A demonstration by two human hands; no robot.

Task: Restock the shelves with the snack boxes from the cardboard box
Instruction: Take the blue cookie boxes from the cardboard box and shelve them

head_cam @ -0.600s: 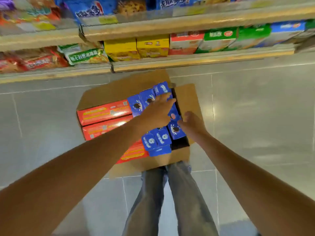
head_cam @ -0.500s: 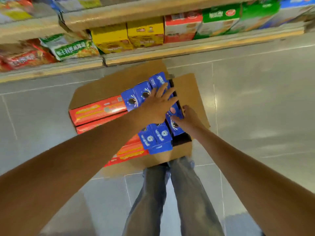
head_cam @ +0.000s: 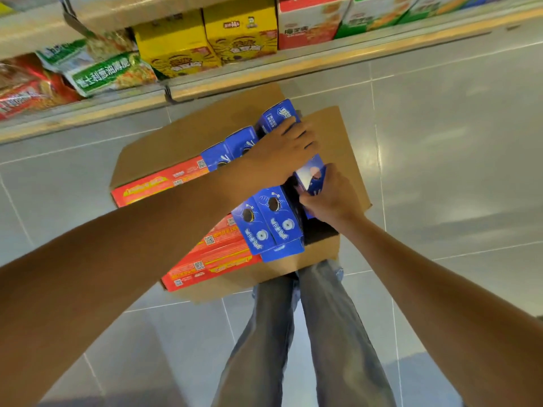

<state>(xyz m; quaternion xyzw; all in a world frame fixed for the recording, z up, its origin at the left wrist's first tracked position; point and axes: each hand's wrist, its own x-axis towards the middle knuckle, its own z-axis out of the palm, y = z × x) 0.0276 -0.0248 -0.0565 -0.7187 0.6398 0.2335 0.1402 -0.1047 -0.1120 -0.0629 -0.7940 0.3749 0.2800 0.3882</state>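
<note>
An open cardboard box stands on the floor in front of my legs. It holds long red snack boxes on the left and several blue cookie boxes on the right. My left hand lies over the blue boxes at the far end, fingers curled over their right edge. My right hand grips one blue box and holds it tilted, partly raised out of the row. A dark gap shows in the cardboard box under that hand.
The bottom shelf runs across the top of the view with yellow boxes, red and green cartons and noodle packets. Grey tiled floor spreads to the right. My jeans are just below the cardboard box.
The view has moved closer to the cardboard box. My right hand has closed on one blue box and tipped it up out of the row. My left hand slid toward the far blue boxes.
</note>
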